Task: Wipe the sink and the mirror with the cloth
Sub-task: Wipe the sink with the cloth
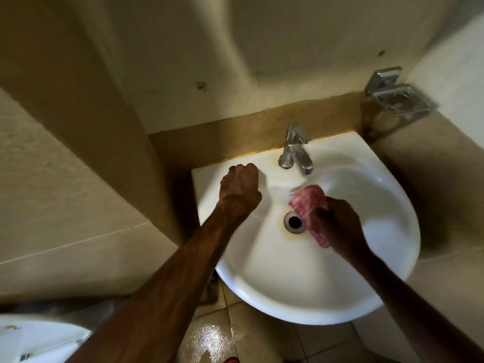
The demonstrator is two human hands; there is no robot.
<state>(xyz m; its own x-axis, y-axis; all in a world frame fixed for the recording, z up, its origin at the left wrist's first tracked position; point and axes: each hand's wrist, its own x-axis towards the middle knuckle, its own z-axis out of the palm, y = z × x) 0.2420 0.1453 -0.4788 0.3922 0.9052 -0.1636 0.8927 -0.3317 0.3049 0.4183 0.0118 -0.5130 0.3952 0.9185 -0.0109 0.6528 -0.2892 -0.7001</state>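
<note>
One white basin sink [301, 292] projects from the tiled back wall, its curved front rim hanging free over the wet floor tiles [212, 339]. Its left rear corner sits tight against a beige wall [86, 106]; the right side stands close to another tiled wall, leaving little room there. One chrome tap [294, 150] stands at the middle of the back ledge, its spout reaching over the bowl. One drain hole [294, 221] lies at the bowl's bottom, ringed by a brownish stain.

Two hands are in view. The left hand [239, 188] rests as a closed fist on the sink's left rear ledge, just beside the tap base, fingers curled together. The right hand [337, 226] is inside the bowl, fingers clamped on one pink cloth [310, 209], which is pressed against the bowl surface between the drain and the spout, touching the drain's right edge.

One metal soap holder [398, 94] is mounted on the wall at upper right, well apart from the hands. A white fixture [39, 339] shows at lower left.
</note>
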